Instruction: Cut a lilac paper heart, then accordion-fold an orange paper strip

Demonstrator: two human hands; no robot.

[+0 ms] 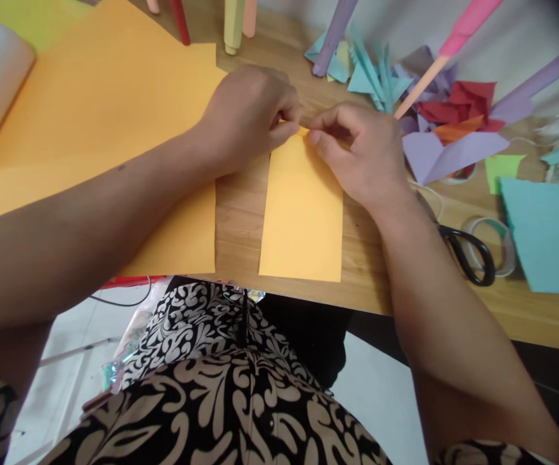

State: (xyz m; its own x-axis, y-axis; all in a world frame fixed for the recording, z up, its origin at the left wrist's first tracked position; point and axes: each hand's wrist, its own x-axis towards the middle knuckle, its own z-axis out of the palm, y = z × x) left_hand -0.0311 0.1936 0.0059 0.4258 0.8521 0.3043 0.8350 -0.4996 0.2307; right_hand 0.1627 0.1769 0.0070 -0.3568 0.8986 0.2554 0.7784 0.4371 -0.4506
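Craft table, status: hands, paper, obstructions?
Left hand, right hand both pinching far end of orange paper strip. Near end on wooden tabletop. Scissors rightward, off strip.

Orange paper pc. (302,219): sgl. rect., plain, longer than wide
Pose: approx. flat, long sides running away from wearer
Near end: straight, sq. corners, just inside front edge of wood tabletop (238,226)
Far end: pinched, sm. bit turned up, partly hidden

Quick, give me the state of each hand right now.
Left hand: closed, thumb and curled fingers pinching the far edge of the orange paper strip.
Right hand: closed, thumb and forefinger pinching that same far edge.
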